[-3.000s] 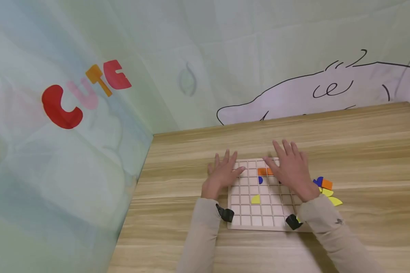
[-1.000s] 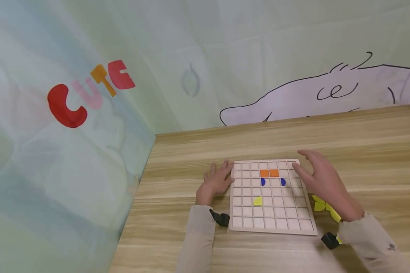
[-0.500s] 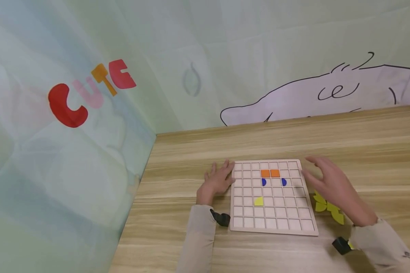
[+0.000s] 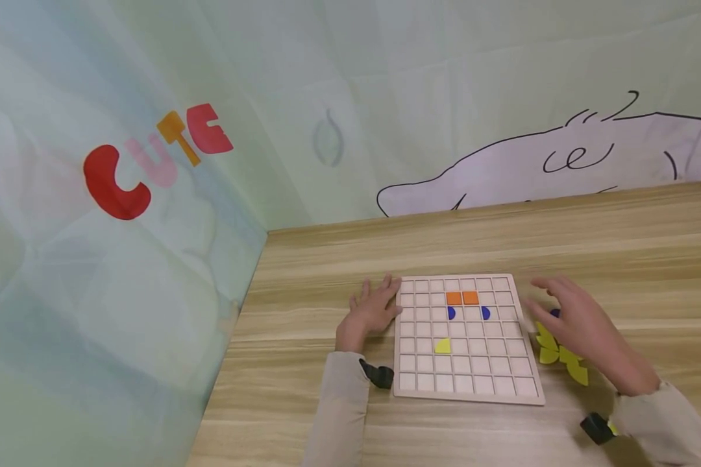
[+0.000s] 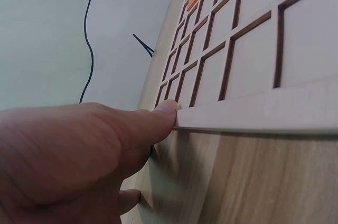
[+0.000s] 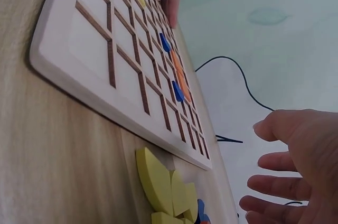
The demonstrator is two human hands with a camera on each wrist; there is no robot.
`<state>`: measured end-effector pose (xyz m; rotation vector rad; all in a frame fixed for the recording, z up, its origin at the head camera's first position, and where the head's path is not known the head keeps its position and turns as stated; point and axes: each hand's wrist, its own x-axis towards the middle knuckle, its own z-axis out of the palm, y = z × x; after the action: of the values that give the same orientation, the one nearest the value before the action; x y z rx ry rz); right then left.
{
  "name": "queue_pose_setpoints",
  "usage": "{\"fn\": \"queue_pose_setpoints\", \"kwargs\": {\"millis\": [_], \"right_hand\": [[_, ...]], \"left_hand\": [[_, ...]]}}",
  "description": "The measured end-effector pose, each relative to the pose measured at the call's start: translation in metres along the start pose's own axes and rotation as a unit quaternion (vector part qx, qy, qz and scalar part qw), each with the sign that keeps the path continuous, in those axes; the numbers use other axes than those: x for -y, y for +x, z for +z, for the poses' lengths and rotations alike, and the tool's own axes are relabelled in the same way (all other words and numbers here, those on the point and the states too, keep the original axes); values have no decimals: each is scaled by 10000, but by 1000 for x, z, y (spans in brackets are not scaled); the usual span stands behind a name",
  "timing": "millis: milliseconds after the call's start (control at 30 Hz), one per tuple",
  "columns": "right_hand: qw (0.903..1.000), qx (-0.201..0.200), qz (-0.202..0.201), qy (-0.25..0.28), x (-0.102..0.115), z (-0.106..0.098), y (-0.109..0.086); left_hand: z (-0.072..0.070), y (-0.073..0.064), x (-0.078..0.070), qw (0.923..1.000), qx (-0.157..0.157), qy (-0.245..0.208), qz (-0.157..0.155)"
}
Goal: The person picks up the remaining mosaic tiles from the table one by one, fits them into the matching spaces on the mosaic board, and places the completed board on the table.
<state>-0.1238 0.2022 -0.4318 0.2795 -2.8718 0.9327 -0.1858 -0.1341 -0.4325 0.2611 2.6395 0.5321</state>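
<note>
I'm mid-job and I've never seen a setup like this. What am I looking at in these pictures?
There is no machine here: a person is working bare-handed. The wide picture comes from a head camera looking forward and down; the close ones come from wrist cameras. On the table lies a gridded board with two orange squares, two blue half-circles and a yellow piece. The left hand touches the board's edge; the right hand hovers near loose yellow pieces. I see nothing held.

Grid board [image 4: 472, 329] on table [image 4: 304, 292] between left hand [image 4: 372, 309] and right hand [image 4: 578, 321], loose pieces [image 4: 549, 355] right of board.
</note>
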Motion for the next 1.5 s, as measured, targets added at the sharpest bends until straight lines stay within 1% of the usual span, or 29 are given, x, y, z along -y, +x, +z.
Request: {"fn": "queue_pose_setpoints", "kwargs": {"millis": [200, 600, 767, 1000, 1200, 1333, 1500], "right_hand": [[9998, 165, 1, -93, -5, -1, -4], [9972, 636, 302, -247, -10, -1, -6], [9958, 799, 276, -354, -12, -1, -7], [9947, 841, 66, -581, -16, -3, -9], [9934, 925, 62, -682, -19, -1, -10], [9934, 917, 42, -694, -20, -1, -10], [9943, 859, -21, -633, -20, -1, -10]], "left_hand": [[0, -1, 0, 10000, 2, -36, 23], [-1, 0, 0, 10000, 1, -31, 43], [0, 0, 0, 10000, -20, 18, 56], [1, 1, 1, 10000, -45, 4, 64], [1, 1, 1, 10000, -49, -42, 39], [1, 1, 1, 10000, -63, -59, 34], [1, 0, 1, 9999, 9, -102, 5]]}}
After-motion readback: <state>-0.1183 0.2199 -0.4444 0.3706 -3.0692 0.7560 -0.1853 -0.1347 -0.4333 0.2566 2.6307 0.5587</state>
